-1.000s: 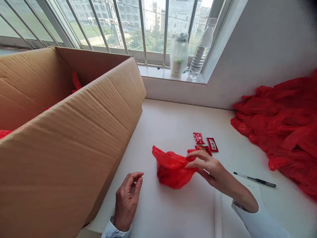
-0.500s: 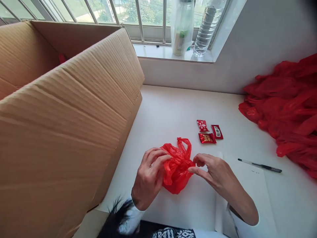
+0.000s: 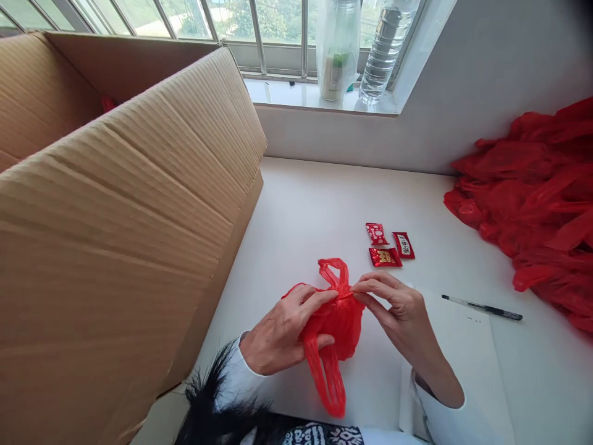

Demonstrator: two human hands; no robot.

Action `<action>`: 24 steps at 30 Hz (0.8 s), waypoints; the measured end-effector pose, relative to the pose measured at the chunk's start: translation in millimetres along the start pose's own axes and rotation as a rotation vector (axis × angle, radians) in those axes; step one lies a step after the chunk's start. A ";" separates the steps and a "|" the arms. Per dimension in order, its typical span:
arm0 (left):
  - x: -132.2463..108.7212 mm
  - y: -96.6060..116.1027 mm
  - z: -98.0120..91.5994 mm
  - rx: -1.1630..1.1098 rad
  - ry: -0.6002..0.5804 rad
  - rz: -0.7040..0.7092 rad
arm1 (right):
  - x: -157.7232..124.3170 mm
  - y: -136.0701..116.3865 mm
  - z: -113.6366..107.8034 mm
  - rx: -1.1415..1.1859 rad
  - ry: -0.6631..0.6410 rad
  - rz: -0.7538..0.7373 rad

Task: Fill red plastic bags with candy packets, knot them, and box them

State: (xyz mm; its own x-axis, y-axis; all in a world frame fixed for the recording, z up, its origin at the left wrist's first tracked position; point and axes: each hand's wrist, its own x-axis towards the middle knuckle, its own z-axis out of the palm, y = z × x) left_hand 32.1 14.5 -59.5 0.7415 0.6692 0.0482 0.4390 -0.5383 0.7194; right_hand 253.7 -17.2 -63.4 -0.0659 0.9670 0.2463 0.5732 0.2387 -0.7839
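Tabletop: white, runs back to the wall below the window. Cardboard box: open at top, fills the left side; a bit of red shows inside, contents otherwise hidden by the near wall. Red heap: thin, crumpled plastic, at far right against the wall. Paper sheet: white, a few small marks near its top edge, lying right of centre, partly under the right forearm. Clear bottle: on the sill, slightly tilted, top out of frame; beside it, a translucent bag with a container inside.

Red bag: near front centre, between both hands, gathered at the neck; one loop stands up, another hangs toward the wearer. Left grip: closed on the bag, fingertips at the neck, thumb lower by the hanging loop. Right grip: thumb and forefinger pinched together on the neck's right side.

Pen: across the sheet's upper end. Three red packets: clustered just beyond the right grip.
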 end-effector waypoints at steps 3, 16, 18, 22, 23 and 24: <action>-13.9 -3.5 -9.4 -0.051 0.037 -0.028 | -5.0 14.0 -13.7 0.031 0.147 0.086; -24.8 18.3 -6.4 -0.173 0.443 -0.132 | 1.1 -15.5 -19.7 -0.139 -0.371 -0.190; -25.5 18.4 -3.6 -0.257 0.528 -0.117 | 6.2 -22.7 -12.5 -0.090 -0.414 -0.177; -30.1 10.2 1.5 -0.513 0.690 -0.113 | 7.2 -19.3 -15.4 0.197 -0.124 -0.088; -30.1 8.8 2.7 -0.576 0.714 -0.115 | 6.4 -17.2 -17.2 0.268 -0.068 -0.070; -29.5 7.9 3.6 -0.632 0.734 -0.116 | 5.4 -15.1 -18.7 0.341 -0.034 -0.046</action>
State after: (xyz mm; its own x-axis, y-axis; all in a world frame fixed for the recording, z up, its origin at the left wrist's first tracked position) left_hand 15.5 -11.4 -57.7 0.1168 0.9687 0.2193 -0.0221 -0.2182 0.9757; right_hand 260.0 -17.3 -39.6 -0.1162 0.9554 0.2713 0.2638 0.2931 -0.9190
